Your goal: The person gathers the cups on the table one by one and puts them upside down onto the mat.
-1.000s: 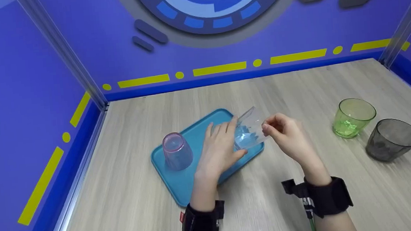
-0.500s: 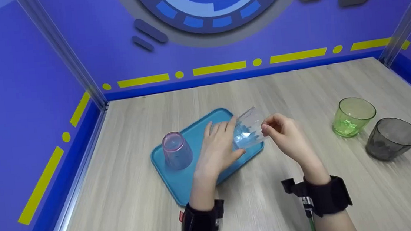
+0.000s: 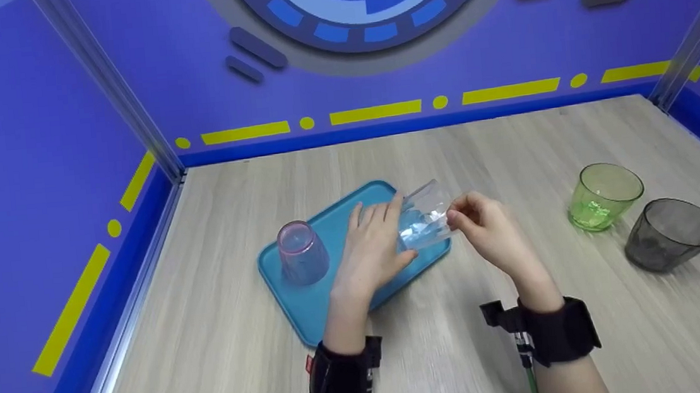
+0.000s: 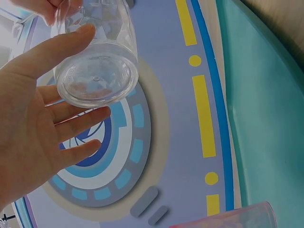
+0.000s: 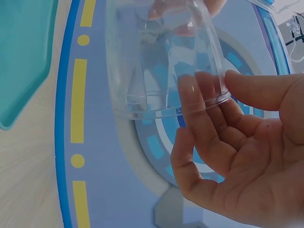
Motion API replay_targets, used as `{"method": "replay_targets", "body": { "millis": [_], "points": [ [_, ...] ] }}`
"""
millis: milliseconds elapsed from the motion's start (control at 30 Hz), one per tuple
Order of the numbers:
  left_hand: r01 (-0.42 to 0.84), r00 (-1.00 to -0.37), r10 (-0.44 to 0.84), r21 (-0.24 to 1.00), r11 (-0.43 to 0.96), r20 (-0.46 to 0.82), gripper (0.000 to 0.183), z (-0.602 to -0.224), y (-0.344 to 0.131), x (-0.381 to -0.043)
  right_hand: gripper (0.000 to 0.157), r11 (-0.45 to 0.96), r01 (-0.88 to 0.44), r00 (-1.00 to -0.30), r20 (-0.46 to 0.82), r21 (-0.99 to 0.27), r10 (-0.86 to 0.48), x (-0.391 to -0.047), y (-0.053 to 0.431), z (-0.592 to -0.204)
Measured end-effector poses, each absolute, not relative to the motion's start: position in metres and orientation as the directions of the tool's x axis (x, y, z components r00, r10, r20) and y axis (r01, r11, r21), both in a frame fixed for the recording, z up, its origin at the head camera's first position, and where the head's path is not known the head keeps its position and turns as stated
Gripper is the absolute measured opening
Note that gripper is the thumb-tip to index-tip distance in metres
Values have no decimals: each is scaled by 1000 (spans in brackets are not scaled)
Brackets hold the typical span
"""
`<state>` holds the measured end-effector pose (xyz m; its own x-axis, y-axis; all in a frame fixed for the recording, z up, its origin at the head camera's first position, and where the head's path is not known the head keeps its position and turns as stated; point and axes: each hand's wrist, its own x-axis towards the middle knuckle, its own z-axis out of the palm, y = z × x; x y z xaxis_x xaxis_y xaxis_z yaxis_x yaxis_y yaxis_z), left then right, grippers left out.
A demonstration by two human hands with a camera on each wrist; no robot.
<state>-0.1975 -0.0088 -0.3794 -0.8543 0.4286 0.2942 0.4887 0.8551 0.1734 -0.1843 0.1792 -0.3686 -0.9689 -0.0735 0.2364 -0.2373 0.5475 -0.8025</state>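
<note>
A clear, faceted plastic cup [image 3: 426,215] is held tilted between both hands, above the right end of a blue tray [image 3: 334,218]. My left hand [image 3: 368,255] grips it near the base, with the thumb on one side and fingers on the other. In the left wrist view the round base of the clear cup [image 4: 97,80] faces the camera. My right hand [image 3: 489,228] pinches the rim between thumb and fingers, some fingertips inside the mouth of the clear cup [image 5: 156,66] in the right wrist view. A pinkish clear cup [image 3: 303,254] stands upside down on the tray's left part.
To the right, a green glass [image 3: 603,196] and a dark grey glass [image 3: 670,235] stand upright on the wooden table [image 3: 511,151]. Blue printed walls [image 3: 340,89] enclose the back and sides. Black bands with cables wrap both wrists.
Both hands stay nearly in place with the clear cup between them; only its reflections differ slightly. The head view has shifted a little. The other cups and the tray have not moved.
</note>
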Motion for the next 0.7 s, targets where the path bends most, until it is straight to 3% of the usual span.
{"method": "replay_targets", "body": {
  "millis": [700],
  "points": [
    [496, -846, 426, 179, 850, 321, 85, -378, -9, -199, 11, 535, -241, -969, 236, -810, -79, -183, 178, -365]
  ]
}}
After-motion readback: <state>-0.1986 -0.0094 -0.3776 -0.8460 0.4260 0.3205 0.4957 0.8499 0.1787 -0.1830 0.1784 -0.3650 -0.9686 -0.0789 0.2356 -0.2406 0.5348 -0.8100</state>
